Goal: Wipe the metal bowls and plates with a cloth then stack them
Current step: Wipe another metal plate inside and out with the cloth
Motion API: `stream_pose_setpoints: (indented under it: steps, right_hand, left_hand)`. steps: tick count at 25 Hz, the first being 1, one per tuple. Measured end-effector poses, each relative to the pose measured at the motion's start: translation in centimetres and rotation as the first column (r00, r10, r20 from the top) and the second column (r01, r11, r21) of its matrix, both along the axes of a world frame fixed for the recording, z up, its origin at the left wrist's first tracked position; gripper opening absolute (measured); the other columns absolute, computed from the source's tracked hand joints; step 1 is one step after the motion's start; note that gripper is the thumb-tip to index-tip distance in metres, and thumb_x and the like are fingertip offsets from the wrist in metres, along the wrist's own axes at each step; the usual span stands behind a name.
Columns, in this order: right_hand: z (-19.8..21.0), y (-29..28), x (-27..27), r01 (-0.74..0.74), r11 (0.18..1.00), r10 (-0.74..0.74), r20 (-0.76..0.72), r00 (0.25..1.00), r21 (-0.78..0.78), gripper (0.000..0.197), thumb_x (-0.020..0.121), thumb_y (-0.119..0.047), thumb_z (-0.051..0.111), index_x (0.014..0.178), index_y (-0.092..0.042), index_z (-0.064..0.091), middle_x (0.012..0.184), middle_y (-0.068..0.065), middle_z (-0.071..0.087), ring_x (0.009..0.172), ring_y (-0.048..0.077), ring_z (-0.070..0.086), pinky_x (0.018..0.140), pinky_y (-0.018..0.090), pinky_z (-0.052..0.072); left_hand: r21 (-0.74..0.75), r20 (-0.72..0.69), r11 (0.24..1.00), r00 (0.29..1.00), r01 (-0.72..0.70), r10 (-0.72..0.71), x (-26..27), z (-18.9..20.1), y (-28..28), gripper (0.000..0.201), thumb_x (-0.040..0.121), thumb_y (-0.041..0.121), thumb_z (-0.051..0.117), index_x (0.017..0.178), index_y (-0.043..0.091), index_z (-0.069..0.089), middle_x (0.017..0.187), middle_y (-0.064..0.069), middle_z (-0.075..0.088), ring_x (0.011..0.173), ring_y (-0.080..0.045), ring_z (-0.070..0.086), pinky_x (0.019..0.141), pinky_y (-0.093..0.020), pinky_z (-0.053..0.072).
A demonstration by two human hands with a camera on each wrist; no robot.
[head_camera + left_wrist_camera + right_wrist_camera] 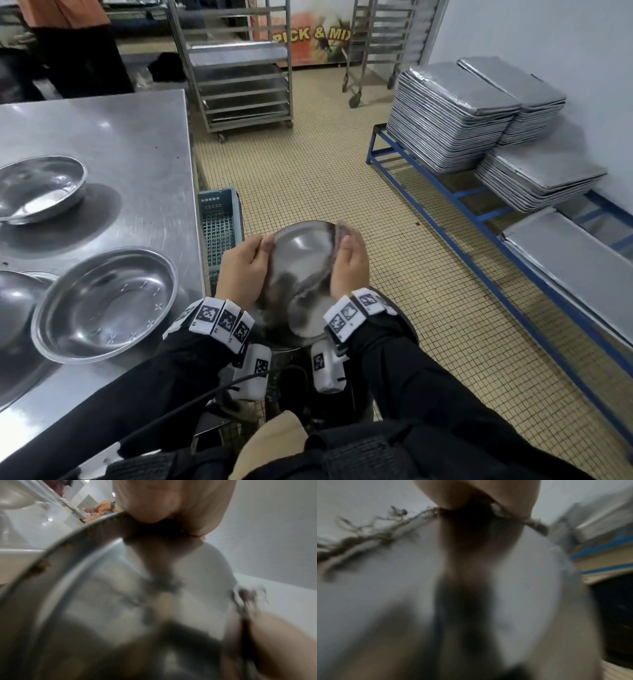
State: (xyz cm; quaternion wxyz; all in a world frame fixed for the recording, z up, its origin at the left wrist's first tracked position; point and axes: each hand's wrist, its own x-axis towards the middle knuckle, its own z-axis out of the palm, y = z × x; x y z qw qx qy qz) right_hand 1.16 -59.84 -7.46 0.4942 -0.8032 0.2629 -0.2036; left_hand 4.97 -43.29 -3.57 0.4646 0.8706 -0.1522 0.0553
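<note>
I hold a round metal plate (301, 253) tilted up between both hands, over the floor beside the table. My left hand (246, 267) grips its left rim. My right hand (347, 263) presses a grey frayed cloth (337, 233) around its right rim. In the left wrist view the plate (102, 601) fills the frame, blurred, with the left hand (173, 507) pinching its edge. The right wrist view shows the plate (385, 588), the cloth's frayed threads (368, 534) and the right hand (479, 493) over the rim. Metal bowls (106, 305) (41, 188) sit on the steel table (137, 144).
A blue plastic crate (219, 226) stands on the tiled floor by the table's corner. Stacks of metal trays (452, 113) rest on a blue rack (479, 212) at the right. Wheeled tray racks (239, 65) stand at the back. A person (75, 44) stands at the far left.
</note>
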Motion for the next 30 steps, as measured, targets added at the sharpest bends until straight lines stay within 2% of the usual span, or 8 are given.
stream_pose_setpoints:
  steps: [3, 6, 8, 11, 16, 20, 24, 30]
  right_hand:
    - [-0.1, -2.2, -2.3, 0.027, 0.928, -0.01, -0.046, 0.999, 0.371, 0.04, 0.102, -0.039, 0.024, 0.131, -0.021, 0.044, 0.116, 0.0, 0.054, 0.099, 0.016, 0.054, 0.084, 0.031, 0.042]
    - [0.7, -3.4, -3.5, 0.021, 0.951, -0.003, -0.058, 0.998, 0.309, 0.032, 0.101, -0.041, 0.028, 0.113, -0.02, 0.049, 0.092, -0.009, 0.056, 0.081, 0.01, 0.054, 0.066, 0.023, 0.039]
    - [0.9, -3.8, -3.3, -0.024, 0.98, 0.034, -0.046, 0.998, 0.195, 0.031, 0.1, -0.042, 0.03, 0.105, -0.018, 0.049, 0.087, -0.006, 0.058, 0.075, 0.009, 0.057, 0.057, 0.022, 0.04]
    - [1.0, -3.8, -2.4, -0.187, 0.981, 0.185, -0.046, 0.982, -0.056, 0.031, 0.1, -0.038, 0.034, 0.105, -0.013, 0.051, 0.094, 0.003, 0.061, 0.082, 0.016, 0.06, 0.067, 0.029, 0.051]
    - [1.1, -3.6, -0.6, -0.382, 0.856, 0.383, -0.069, 0.921, -0.348, 0.029, 0.099, -0.031, 0.039, 0.1, -0.007, 0.054, 0.092, 0.007, 0.059, 0.085, 0.019, 0.054, 0.075, 0.029, 0.045]
    - [1.8, -2.8, -0.6, -0.281, 0.899, 0.321, 0.072, 0.944, -0.335, 0.03, 0.101, -0.025, 0.036, 0.106, -0.005, 0.057, 0.097, 0.006, 0.06, 0.088, 0.014, 0.053, 0.077, 0.011, 0.038]
    - [1.2, -0.3, -1.9, -0.164, 0.946, 0.225, 0.203, 0.953, -0.279, 0.03, 0.1, -0.022, 0.039, 0.122, -0.008, 0.052, 0.117, 0.002, 0.055, 0.106, 0.006, 0.049, 0.093, 0.027, 0.046]
    - [0.3, 2.4, -2.7, -0.133, 0.881, 0.242, 0.19, 0.952, -0.455, 0.043, 0.099, -0.035, 0.032, 0.131, -0.012, 0.048, 0.144, 0.004, 0.041, 0.138, 0.016, 0.03, 0.113, 0.036, 0.025]
  left_hand:
    - [-0.069, 0.019, 0.997, 1.0, -0.018, 0.019, -0.1, -0.2, 0.6, 0.034, 0.1, 0.024, 0.048, 0.083, 0.0, 0.066, 0.066, -0.015, 0.061, 0.055, -0.013, 0.047, 0.056, -0.015, 0.039]
    - [-0.048, -0.054, 0.999, 0.999, -0.004, 0.001, 0.1, -1.2, 1.2, 0.033, 0.101, 0.029, 0.044, 0.089, 0.004, 0.064, 0.073, -0.014, 0.062, 0.062, -0.021, 0.053, 0.057, -0.018, 0.04]
    - [0.04, -0.106, 0.999, 0.994, 0.025, -0.02, 0.2, -1.5, 1.2, 0.028, 0.101, 0.033, 0.042, 0.096, 0.011, 0.059, 0.081, -0.003, 0.062, 0.072, -0.013, 0.056, 0.062, -0.022, 0.042]
    - [-0.045, -0.161, 0.994, 0.982, 0.097, -0.103, 0.0, -1.3, 0.4, 0.019, 0.096, 0.033, 0.054, 0.108, 0.019, 0.056, 0.095, 0.013, 0.06, 0.088, 0.006, 0.054, 0.073, -0.01, 0.042]
    - [0.06, -0.101, 0.984, 0.982, 0.169, -0.162, -0.4, -0.3, -0.7, 0.018, 0.094, 0.035, 0.058, 0.08, 0.023, 0.062, 0.073, 0.009, 0.062, 0.069, -0.004, 0.056, 0.061, -0.018, 0.04]
    - [0.076, -0.103, 0.987, 0.986, 0.141, -0.133, 0.2, -0.5, -0.6, 0.038, 0.096, 0.04, 0.053, 0.068, 0.015, 0.061, 0.061, -0.005, 0.059, 0.059, -0.022, 0.055, 0.059, -0.039, 0.045]
    - [0.078, -0.111, 0.996, 0.993, 0.04, -0.031, 0.6, -0.7, -1.0, 0.043, 0.097, 0.044, 0.05, 0.076, 0.01, 0.066, 0.062, -0.009, 0.063, 0.062, -0.027, 0.06, 0.063, -0.046, 0.052]
    - [0.056, -0.071, 0.998, 0.998, 0.002, 0.002, 0.1, 0.8, -2.1, 0.041, 0.098, 0.039, 0.049, 0.069, 0.015, 0.064, 0.056, 0.0, 0.059, 0.054, -0.02, 0.055, 0.056, -0.035, 0.046]
